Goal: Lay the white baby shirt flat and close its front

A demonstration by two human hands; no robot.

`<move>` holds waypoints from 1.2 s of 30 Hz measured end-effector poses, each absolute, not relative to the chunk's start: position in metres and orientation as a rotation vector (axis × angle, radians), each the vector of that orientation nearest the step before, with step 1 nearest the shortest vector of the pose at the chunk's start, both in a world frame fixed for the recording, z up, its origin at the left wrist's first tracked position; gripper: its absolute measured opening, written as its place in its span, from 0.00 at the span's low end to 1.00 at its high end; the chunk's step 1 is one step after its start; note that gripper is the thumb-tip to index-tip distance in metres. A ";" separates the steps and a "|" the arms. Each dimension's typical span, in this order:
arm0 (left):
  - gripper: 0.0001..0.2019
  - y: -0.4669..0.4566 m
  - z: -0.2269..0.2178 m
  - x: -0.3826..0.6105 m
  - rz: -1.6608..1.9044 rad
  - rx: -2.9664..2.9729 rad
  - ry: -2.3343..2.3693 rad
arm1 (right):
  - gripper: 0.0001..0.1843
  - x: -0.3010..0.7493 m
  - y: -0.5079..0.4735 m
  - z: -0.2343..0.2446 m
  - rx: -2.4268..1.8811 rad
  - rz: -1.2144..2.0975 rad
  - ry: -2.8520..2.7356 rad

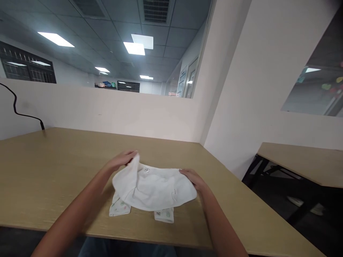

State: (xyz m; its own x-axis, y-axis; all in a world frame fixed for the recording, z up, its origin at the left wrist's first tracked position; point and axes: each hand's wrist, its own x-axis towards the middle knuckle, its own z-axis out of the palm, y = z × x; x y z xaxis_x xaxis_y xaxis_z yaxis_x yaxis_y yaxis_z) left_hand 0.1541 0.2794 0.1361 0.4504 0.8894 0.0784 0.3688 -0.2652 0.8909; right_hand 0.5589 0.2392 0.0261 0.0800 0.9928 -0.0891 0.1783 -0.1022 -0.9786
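Left grip (126, 159), right grip (193, 177), white garment (155, 191) crosswise

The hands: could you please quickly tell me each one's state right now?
Left hand: closed, holding up part of the white garment.
Right hand: touching the garment's upper right edge; whether it grips cannot be told.

Both forearms (77, 203) angle inward, the left grip (124, 159) pinched, higher than the right grip (194, 179).
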 end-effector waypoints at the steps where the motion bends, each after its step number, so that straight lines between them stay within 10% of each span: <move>1: 0.32 0.278 0.141 0.167 0.658 1.846 1.019 | 0.25 0.560 0.236 0.030 -1.404 1.202 -1.245; 15: 0.28 0.325 0.046 0.127 0.801 1.759 1.241 | 0.32 0.477 0.211 0.070 -0.931 1.387 -1.699; 29: 0.43 0.297 0.073 0.104 0.162 2.198 0.990 | 0.27 0.526 0.209 0.052 -1.468 1.221 -1.845; 36: 0.34 0.300 0.067 0.109 0.328 2.266 0.950 | 0.14 0.492 0.219 0.038 -1.466 1.012 -1.760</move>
State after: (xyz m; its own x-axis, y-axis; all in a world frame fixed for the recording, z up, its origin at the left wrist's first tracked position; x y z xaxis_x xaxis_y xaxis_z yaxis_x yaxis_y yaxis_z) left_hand 0.1092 0.3002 0.0665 0.7061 0.7078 -0.0198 0.5452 -0.5256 0.6531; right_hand 0.4917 0.2192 0.0377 -0.1857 0.9826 -0.0081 0.5015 0.0876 -0.8607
